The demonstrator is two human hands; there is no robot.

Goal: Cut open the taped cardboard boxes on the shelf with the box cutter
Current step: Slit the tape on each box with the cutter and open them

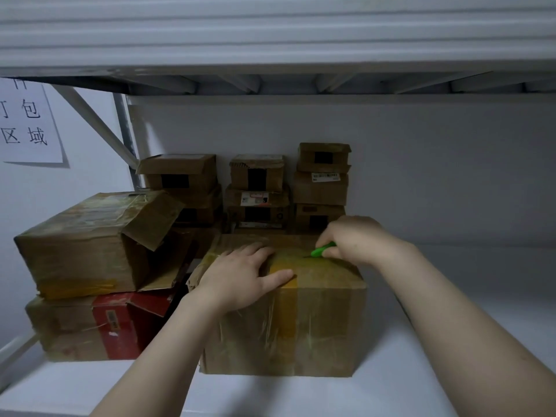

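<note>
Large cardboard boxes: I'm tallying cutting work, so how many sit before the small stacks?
3. A taped box at centre front; an open-flapped box on the left; a partly red box beneath that one. More may be hidden behind them.

Left hand (pixel 240 275) pressed flat, fingers toward one o'clock; right hand (pixel 358 239) (knuckles up) pinches a green plastic box cutter (pixel 322 250).
</note>
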